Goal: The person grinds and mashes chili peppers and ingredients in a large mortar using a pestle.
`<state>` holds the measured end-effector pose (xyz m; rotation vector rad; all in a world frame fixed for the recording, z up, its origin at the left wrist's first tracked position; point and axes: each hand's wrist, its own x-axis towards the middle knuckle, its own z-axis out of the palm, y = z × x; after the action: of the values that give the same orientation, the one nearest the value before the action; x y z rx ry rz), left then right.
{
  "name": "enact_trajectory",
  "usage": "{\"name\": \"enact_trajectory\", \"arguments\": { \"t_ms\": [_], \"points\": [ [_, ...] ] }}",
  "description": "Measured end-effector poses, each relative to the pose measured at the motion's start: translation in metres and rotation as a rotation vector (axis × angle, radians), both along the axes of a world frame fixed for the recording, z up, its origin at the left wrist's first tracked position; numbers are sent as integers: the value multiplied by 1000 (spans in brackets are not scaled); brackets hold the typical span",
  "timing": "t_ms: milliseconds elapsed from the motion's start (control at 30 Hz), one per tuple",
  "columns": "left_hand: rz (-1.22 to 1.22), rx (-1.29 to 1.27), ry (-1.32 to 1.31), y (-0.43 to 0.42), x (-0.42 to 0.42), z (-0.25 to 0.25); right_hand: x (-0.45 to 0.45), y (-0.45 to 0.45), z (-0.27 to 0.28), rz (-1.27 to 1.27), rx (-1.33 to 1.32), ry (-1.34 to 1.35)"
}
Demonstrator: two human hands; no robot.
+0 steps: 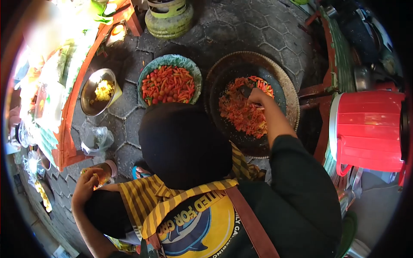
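My right hand (258, 97) is closed around a dark stone pestle (246, 90). The pestle sits in a wide dark stone mortar (223, 81), touching crushed red chillies (241, 112). A few whole chillies (260, 81) lie at the far side of the mash. Over at the left, my left hand (87, 185) hangs by my dark-clad knee with fingers loosely bent and apart, gripping nothing that I can see. Close to it is a jar (105, 171) with orange contents. A green-blue basin (142, 69) of whole red chillies (167, 86) stands left of the mortar.
A round woven tray (294, 92) surrounds the mortar on the paving. Left are a metal bowl (89, 96) with yellow pieces and a plastic bag (97, 140). A gas cylinder (168, 21) stands beyond. At right is a red container (370, 129); orange-framed benches (71, 124) flank the space.
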<state>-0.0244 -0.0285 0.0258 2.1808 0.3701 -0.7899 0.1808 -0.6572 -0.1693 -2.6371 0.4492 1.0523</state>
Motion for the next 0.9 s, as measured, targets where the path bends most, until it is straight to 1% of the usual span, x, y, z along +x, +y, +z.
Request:
{"name": "enact_trajectory", "arguments": {
  "t_ms": [67, 100, 133, 200, 300, 333, 367, 400, 433, 467, 500, 533, 567, 600, 667, 700, 733, 800, 833, 900],
  "points": [
    [-1, 12, -12, -2, -4, 3, 2, -11, 15, -45, 106, 75],
    [9, 8, -2, -1, -8, 3, -8, -9, 14, -84, 26, -62],
    [16, 5, 29, 3, -11, 3, -27, -5, 0, -80, 26, -47],
    [29, 2, 54, 5, -9, 5, -53, 12, -39, -29, -227, -711],
    [14, 9, 100, -1, -4, 6, -60, 37, -67, -18, -299, -717],
    [29, -11, 106, -2, -5, 6, -51, 30, -64, -33, -297, -708],
    [45, -34, 85, -1, -1, 3, -11, 15, -47, -36, -117, -263],
    [30, -34, 68, 4, 0, 2, 10, 0, -29, -36, 65, 182],
    [38, -50, 48, 10, -2, -2, 14, -14, -14, -302, 294, 245],
    [54, -71, 35, 13, -5, -8, 16, -26, -6, -302, 282, 230],
    [8, -26, -5, 7, -5, -4, 13, -36, -2, -509, 397, 104],
    [15, -38, 1, 2, -6, 0, 7, -36, 6, -713, 511, -21],
    [1, -26, 1, -1, -6, 6, 2, -36, 13, -749, 474, -69],
    [-12, -9, -2, -2, -6, 8, -4, -35, 6, -742, 472, -64],
    [21, -36, 43, 5, -11, 4, -17, -33, -17, -614, 139, -423],
    [25, -52, 33, 7, -12, 1, -24, -29, -25, -712, 253, -398],
    [25, -67, 20, 7, -11, 1, -29, -20, -18, -717, 253, -397],
    [17, -51, 23, 3, -7, 3, -34, -10, 1, -784, 484, -132],
    [15, -36, 25, 1, -5, 4, -28, -14, 1, -739, 569, 44],
    [12, -26, 32, -2, -3, 5, -26, -18, 5, -747, 600, -10]
  ]
}}
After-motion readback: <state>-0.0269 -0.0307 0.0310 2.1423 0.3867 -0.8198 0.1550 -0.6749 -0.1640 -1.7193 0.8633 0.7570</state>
